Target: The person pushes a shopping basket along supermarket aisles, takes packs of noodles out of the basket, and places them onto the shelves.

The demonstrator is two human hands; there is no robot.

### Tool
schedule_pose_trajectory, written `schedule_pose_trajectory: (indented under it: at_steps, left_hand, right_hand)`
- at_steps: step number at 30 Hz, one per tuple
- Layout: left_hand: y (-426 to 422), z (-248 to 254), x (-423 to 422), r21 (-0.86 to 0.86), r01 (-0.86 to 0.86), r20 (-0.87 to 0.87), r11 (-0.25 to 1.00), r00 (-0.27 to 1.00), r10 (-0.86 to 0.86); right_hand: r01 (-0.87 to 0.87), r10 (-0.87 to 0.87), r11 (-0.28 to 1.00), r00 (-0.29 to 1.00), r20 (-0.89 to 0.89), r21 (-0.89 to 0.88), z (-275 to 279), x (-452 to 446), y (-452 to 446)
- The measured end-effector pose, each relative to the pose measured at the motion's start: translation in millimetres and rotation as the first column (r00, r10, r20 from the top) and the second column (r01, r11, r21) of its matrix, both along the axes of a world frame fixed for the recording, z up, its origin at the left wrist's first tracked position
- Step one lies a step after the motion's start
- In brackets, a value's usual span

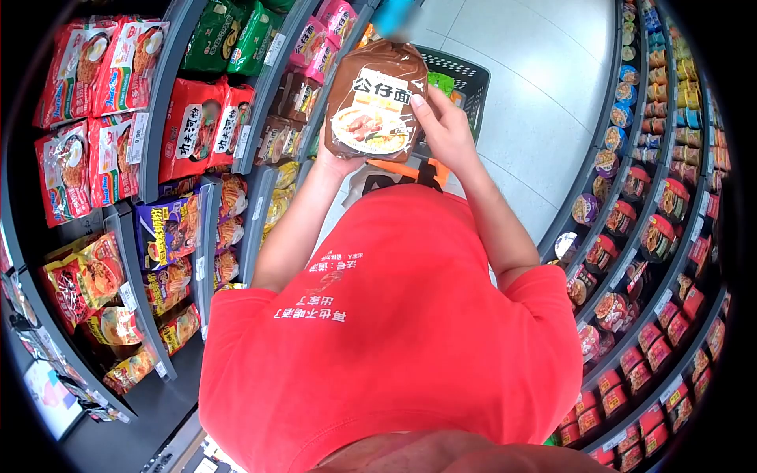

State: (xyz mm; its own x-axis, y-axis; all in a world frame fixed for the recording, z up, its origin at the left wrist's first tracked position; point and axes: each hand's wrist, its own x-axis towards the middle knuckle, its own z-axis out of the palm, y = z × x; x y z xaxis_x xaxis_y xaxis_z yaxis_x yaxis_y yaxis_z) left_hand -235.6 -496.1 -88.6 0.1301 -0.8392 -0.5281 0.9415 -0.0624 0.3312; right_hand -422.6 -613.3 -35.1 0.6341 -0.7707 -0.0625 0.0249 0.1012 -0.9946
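Observation:
A brown packet of instant noodles (pixel 374 102) is held upright in front of my chest, its printed front turned toward me. My left hand (pixel 341 161) supports it from below at the lower left corner, with most of the fingers hidden behind the packet. My right hand (pixel 443 126) grips the right edge, thumb on the front and fingers out of sight behind. Beyond the packet stands a dark green shopping basket (pixel 475 72) with a bright green item (pixel 442 83) inside. An orange handle (pixel 402 168) shows just below the packet.
Shelves of bagged noodles (pixel 189 126) with price tags rise close on my left. On the right, shelves of cup and bowl noodles (pixel 619 217) line the aisle. Pale floor tiles (pixel 520 102) run between them. A blurred blue shape (pixel 394 16) is at the top.

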Motion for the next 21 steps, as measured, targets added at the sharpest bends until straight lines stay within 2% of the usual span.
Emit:
schedule_pose_trajectory:
  at_steps: [3,6,9,14,17,21]
  left_hand:
    - [3,3,1,0.0,0.025,0.018,1.0,1.0,-0.025]
    - [5,13,-1,0.103,0.021,0.084,0.994,0.996,-0.03]
    - [7,16,-1,0.139,0.023,0.12,0.99,0.992,-0.04]
    - [14,12,3,0.178,0.014,0.148,0.984,0.988,-0.041]
    - [13,28,-2,0.242,-0.022,0.162,0.97,0.987,-0.018]
    - [15,38,-3,0.225,-0.037,0.204,0.974,0.979,-0.01]
  right_hand:
    - [0.038,-0.038,0.999,0.999,0.013,-0.011,-4,2,-1]
    - [0.05,-0.05,0.998,0.999,-0.005,-0.03,-6,4,-1]
    - [0.026,-0.025,0.999,1.0,-0.01,0.043,-11,6,-2]
    - [0.027,-0.025,0.998,0.999,-0.04,0.054,-12,8,0]
    - [0.018,-0.016,0.999,0.999,-0.047,0.05,-17,9,-1]
    - [0.015,-0.012,0.997,0.999,-0.046,0.072,-19,11,0]
